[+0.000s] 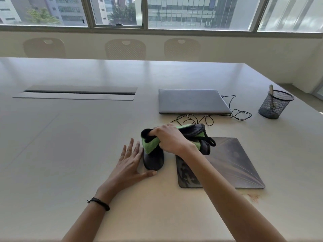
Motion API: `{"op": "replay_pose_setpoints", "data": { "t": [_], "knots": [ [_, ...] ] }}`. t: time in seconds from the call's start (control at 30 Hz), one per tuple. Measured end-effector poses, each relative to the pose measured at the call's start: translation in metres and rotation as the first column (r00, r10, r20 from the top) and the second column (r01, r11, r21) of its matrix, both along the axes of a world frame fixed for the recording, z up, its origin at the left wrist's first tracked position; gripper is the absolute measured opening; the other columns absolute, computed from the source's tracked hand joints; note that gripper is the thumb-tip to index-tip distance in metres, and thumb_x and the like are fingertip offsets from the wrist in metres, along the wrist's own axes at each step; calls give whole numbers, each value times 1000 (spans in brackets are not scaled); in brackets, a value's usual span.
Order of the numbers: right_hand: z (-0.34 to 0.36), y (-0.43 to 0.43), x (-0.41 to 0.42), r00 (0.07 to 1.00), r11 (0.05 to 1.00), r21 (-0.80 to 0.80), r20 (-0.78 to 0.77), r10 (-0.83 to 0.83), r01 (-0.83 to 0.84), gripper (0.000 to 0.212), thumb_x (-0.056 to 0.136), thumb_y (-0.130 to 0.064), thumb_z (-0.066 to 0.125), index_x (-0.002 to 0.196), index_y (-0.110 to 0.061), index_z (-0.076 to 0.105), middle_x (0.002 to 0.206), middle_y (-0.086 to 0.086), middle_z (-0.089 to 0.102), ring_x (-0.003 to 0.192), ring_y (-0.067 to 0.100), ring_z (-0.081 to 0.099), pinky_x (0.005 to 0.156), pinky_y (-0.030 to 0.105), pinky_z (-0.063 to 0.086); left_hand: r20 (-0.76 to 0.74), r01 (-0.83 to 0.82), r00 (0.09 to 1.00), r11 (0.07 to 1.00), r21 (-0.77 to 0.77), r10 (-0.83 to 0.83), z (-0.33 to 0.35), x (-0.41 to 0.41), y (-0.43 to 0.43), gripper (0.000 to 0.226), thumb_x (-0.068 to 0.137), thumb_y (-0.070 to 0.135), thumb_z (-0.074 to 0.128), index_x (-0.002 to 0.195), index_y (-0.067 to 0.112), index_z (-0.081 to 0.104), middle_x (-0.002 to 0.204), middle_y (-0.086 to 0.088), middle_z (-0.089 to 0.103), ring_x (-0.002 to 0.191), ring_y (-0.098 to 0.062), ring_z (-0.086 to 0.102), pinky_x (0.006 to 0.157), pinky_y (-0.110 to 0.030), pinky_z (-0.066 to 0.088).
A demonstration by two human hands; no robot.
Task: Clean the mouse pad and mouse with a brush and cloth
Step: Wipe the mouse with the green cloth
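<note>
Left hand [130, 161], spread flat, touches the mouse [153, 160] just left of the pad [232, 163] while the right hand [170, 138] grips a cloth [151, 144] over it, mouse-wiping seemingly under way, the pad's cleaning unconfirmed, the brush [271, 90] apparently standing in a cup [275, 106] beyond the pad.

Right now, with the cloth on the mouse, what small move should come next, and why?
Probably draw the cloth toward the near end of the mouse. The right hand grips the cloth bunched over the mouse's far half, while its near half shows bare. The left hand lies open at the mouse's left side, placed to steady it.
</note>
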State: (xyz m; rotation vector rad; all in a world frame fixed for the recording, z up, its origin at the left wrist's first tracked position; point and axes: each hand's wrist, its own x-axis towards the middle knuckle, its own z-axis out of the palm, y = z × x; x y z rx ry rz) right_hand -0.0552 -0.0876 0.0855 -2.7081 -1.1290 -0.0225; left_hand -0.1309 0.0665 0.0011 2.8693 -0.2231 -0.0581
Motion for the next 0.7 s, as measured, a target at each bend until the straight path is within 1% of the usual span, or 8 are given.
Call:
{"op": "replay_pose_setpoints", "data": {
  "t": [0.1,0.2,0.3,0.37,0.43,0.47,0.57,0.7],
  "knots": [
    [2,-3,-9,998,998,-8,41,57,-57,60,73,9,45,122,-22,59,123,1,62,108,24,57,93,34,33,24,7,1000,1000,-15,-6,-1,0,1,120,50,97,3,146,26,-12,155,1,-18,134,-14,-38,113,-29,-22],
    [2,-10,-18,992,994,0,58,111,-112,61,68,10,45,118,-22,61,123,-2,61,105,23,58,88,33,32,44,18,999,999,-34,-16,-3,0,2,116,54,96,8,147,28,-10,157,4,-14,135,-11,-37,113,-28,-22],
    [4,-23,-23,986,986,20,-1,167,-167,65,62,13,45,115,-20,63,120,-4,63,102,24,59,85,33,35,34,20,999,998,-58,-18,-3,0,2,119,52,97,9,148,29,-4,157,5,-10,135,-10,-36,114,-29,-20],
    [9,-34,-25,981,981,69,-49,185,-182,67,61,15,43,115,-19,64,119,-3,64,100,26,59,80,30,36,33,15,999,997,-70,-13,-3,-1,2,121,51,97,9,149,26,-2,157,2,-8,135,-10,-36,114,-30,-20],
    [12,-43,-25,988,982,139,-65,140,-130,67,63,15,43,115,-22,64,117,-3,65,99,26,59,73,27,36,30,6,1000,999,-47,-4,-2,-1,2,127,50,98,5,149,19,-1,157,-1,-10,136,-11,-36,114,-30,-20],
    [13,-46,-24,995,984,164,-56,82,-72,66,65,13,44,116,-24,63,114,-4,65,97,26,58,70,27,34,25,0,1000,999,-34,1,-2,-1,2,129,49,98,3,149,16,-1,157,-2,-11,136,-12,-35,113,-29,-21],
    [10,-47,-21,993,982,149,-34,-114,118,62,71,7,45,122,-27,56,108,3,63,97,29,56,68,28,30,16,-10,1000,1000,-30,10,-1,-2,1,133,46,98,0,149,13,1,157,-4,-11,136,-13,-35,111,-27,-22],
    [1,-40,-25,992,987,115,-62,-109,115,58,73,6,45,121,-24,56,105,8,64,95,31,56,68,28,28,20,-3,1000,1000,-27,3,-2,-1,2,132,47,98,0,149,14,0,156,-3,-12,134,-11,-38,106,-21,-28]
  ]
}}
